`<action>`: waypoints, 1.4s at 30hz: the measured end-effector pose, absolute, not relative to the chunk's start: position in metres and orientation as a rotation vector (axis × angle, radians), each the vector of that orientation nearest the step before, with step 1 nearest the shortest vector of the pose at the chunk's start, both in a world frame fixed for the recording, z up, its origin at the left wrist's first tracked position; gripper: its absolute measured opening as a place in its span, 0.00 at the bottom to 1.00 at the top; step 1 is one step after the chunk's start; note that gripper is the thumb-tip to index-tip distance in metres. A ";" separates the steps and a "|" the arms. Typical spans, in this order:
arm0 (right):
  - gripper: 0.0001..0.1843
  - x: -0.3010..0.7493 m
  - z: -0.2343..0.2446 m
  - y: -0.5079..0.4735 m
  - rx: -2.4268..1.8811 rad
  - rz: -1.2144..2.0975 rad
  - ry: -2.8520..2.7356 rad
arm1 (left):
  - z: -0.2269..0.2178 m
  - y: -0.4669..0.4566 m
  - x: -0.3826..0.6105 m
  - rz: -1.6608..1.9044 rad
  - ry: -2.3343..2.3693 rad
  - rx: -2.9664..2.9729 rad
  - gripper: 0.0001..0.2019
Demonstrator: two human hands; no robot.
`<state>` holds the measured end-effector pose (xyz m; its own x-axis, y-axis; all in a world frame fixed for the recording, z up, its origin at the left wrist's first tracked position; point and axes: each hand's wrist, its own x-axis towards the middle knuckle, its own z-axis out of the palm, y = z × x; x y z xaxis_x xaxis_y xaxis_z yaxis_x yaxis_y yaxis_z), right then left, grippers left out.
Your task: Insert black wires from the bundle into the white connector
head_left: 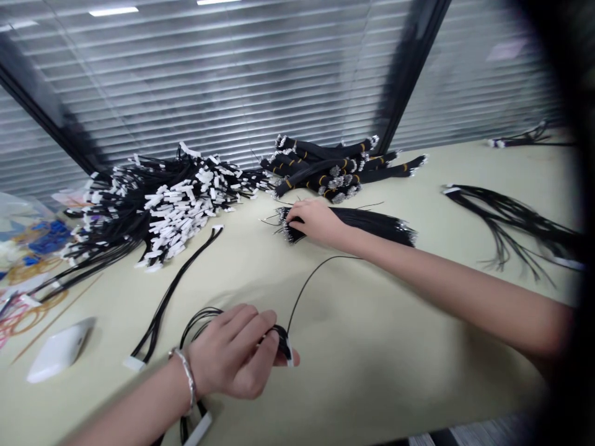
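Black wire bundle point(379, 224): rests on the desk point(372, 347), away from the wearer, partly behind the right forearm point(427, 269); silvery terminals show at both ends.
Long axis: runs left to right, the right end slightly nearer the wearer.
Right hand point(318, 220): the nearer one, touching the bundle's left end, so most of its length lies rightward; thumb and fingers curl at the terminals, but whether they pinch a wire cannot be told.
Left hand point(237, 353): clamped on a wire harness point(281, 337), its white connector point(291, 354) at the fingertips; well apart from the bundle, which lies beyond it, up and right.
Single wire point(303, 288): arcs from beside that connector towards the right forearm.
Taped bundles point(320, 162): stacked just beyond the right hand.
White-ended harnesses point(176, 210): heaped left of the bundle.
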<state>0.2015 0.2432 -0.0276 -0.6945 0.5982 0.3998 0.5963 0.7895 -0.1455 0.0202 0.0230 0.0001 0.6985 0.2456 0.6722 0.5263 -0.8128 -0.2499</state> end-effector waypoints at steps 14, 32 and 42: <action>0.10 0.217 -0.014 0.233 -0.884 0.367 -2.436 | 0.001 0.023 0.020 -0.885 -0.593 -2.454 0.07; 0.13 0.235 0.046 0.069 -0.205 0.452 -2.513 | -0.001 0.018 0.019 -0.901 -0.709 -2.566 0.09; 0.19 0.225 0.053 0.077 -0.161 0.535 -2.753 | 0.004 0.016 0.021 -0.982 -0.754 -2.618 0.15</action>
<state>0.2249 0.0765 0.0534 -0.9387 0.1715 0.2990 0.0471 0.9231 -0.3816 0.0211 0.0156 0.0045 0.6399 0.3816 0.6670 0.5461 -0.8365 -0.0454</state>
